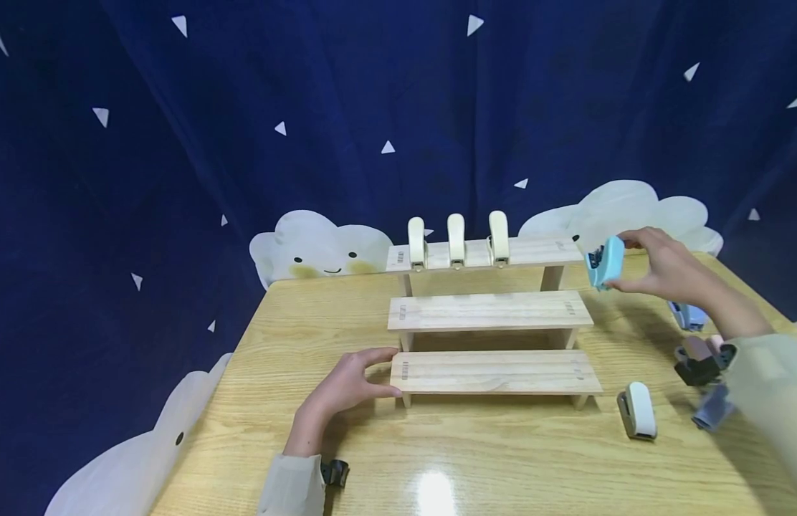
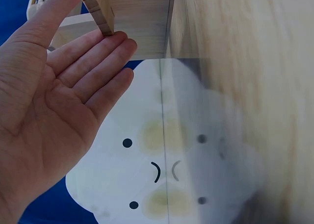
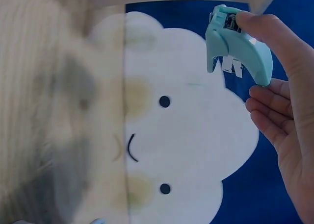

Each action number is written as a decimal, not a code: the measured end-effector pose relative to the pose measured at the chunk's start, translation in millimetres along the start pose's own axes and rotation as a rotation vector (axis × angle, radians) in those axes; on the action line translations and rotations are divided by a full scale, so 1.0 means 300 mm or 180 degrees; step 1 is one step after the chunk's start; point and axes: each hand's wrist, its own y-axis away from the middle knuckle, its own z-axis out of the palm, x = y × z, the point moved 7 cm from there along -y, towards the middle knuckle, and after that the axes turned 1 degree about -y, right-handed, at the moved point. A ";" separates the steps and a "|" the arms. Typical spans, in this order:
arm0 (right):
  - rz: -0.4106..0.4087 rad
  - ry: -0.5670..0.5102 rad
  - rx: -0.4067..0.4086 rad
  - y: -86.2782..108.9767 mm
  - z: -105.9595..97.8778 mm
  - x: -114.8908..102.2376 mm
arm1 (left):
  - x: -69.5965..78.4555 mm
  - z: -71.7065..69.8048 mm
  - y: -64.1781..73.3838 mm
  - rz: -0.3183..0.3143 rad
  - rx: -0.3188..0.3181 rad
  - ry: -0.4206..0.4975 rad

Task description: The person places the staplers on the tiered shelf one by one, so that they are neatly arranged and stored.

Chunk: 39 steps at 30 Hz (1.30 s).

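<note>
Off the right end of a three-tier wooden stand (image 1: 489, 312), my right hand (image 1: 669, 265) pinches a light-blue stapler (image 1: 606, 263) in the air. The right wrist view shows my thumb at the upper end of this stapler (image 3: 245, 45) and my fingertips under its other end. My left hand (image 1: 347, 383) grips the left end of the lowest tier (image 1: 495, 373), index finger at the back corner and thumb at the front one. Several of its fingers look nearly straight in the left wrist view. Three cream staplers (image 1: 456, 240) stand in a row on the top tier.
A white stapler (image 1: 640, 410) lies on the wooden table (image 1: 502, 459) at the stand's front right. Farther right, near my right forearm, are a blue stapler (image 1: 689, 315), pinkish items (image 1: 697, 348) and a slate-blue item (image 1: 713, 407). A dark blue curtain (image 1: 347, 107) hangs behind.
</note>
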 end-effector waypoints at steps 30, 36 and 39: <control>-0.0710 0.0004 0.0022 -0.167 -0.140 -0.305 | -0.006 -0.005 0.003 -0.0028 -0.0005 0.0018; -0.0692 0.0069 -0.0137 -0.187 -0.113 -0.342 | -0.002 -0.002 0.005 -0.0034 -0.0022 0.0031; -0.0701 0.0099 -0.0201 -0.197 -0.104 -0.359 | 0.001 -0.003 0.006 -0.0037 -0.0017 0.0031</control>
